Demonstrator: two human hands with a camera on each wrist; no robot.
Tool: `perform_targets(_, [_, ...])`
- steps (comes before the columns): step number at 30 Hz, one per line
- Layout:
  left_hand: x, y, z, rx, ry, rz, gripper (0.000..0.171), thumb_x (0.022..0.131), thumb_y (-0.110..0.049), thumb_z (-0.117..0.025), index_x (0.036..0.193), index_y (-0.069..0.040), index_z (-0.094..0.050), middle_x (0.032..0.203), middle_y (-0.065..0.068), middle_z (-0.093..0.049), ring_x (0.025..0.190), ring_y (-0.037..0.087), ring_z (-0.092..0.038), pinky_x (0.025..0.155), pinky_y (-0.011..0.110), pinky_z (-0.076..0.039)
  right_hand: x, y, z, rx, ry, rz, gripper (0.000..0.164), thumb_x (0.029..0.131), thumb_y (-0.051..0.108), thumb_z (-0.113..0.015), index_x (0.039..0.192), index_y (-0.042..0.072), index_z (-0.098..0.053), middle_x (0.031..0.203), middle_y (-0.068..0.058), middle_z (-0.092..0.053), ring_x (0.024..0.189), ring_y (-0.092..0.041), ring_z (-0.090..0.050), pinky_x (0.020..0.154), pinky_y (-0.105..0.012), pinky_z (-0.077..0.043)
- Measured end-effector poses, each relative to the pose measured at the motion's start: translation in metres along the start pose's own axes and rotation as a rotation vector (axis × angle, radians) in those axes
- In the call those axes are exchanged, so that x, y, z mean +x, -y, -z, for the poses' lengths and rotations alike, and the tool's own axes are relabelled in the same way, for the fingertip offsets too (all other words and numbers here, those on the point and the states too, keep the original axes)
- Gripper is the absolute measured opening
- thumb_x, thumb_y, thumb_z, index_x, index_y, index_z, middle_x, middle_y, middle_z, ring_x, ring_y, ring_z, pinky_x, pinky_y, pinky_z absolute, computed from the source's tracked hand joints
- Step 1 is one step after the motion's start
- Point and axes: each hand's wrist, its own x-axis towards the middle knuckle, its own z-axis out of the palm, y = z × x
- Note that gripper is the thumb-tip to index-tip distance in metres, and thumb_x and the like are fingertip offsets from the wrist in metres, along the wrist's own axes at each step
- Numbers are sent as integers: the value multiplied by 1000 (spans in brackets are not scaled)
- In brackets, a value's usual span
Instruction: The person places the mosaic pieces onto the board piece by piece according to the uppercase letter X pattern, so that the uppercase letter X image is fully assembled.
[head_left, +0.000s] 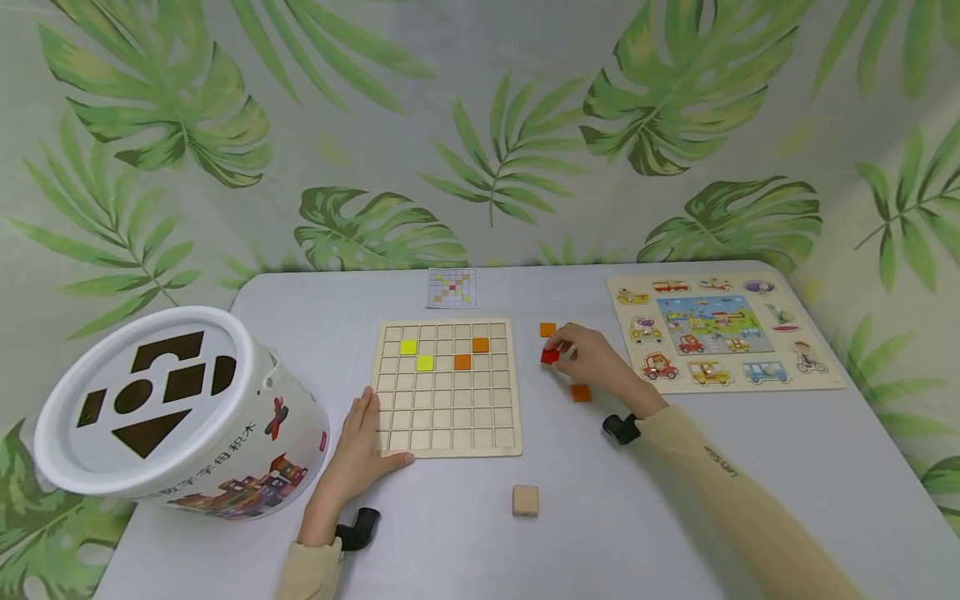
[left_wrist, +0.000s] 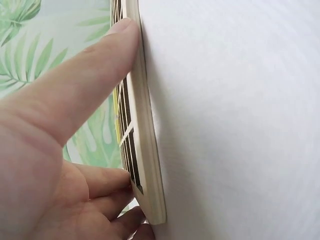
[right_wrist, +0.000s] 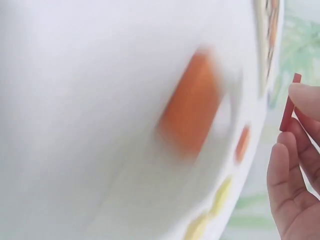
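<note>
A light wooden grid board (head_left: 442, 417) lies on the table with two yellow tiles and two orange tiles (head_left: 462, 362) in its upper cells. My left hand (head_left: 351, 454) rests at its lower left corner, fingers along the left side and thumb (left_wrist: 95, 75) on the near edge. To the right of the board, my right hand (head_left: 592, 358) pinches a small red tile (right_wrist: 290, 102) between thumb and fingers, just above the table. One loose orange tile (head_left: 548, 330) lies beyond that hand, another orange tile (head_left: 581, 392) on its near side.
A patterned grid card (head_left: 452, 288) lies behind the board. At far right is a picture puzzle board (head_left: 802, 379). A large white bucket (head_left: 292, 400) with a shape-hole lid stands left. Nearer me sits a plain wooden block (head_left: 525, 501). Blurred yellow shapes (right_wrist: 220, 196) show in the right wrist view.
</note>
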Motion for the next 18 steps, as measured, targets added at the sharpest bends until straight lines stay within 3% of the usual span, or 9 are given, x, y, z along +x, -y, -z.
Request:
perform_targets(9, [-1, -1, 0, 12, -6, -1, 107, 75, -20, -83, 145, 16, -11, 155, 29, -2, 140, 47, 0, 109, 61, -9, 34, 48, -47, 45, 132, 153, 20, 79, -2, -74, 98, 3, -67, 95, -2, -61, 87, -21, -57, 74, -27, -49])
perform_targets(18, [-1, -1, 1, 20, -1, 1, 106, 76, -22, -82, 145, 16, -11, 155, 28, -3, 140, 47, 0, 109, 61, -11, 62, 83, -82, -40, 241, 191, 16, 83, 1, -71, 97, 6, -68, 92, -1, -60, 81, -15, -51, 72, -24, -45])
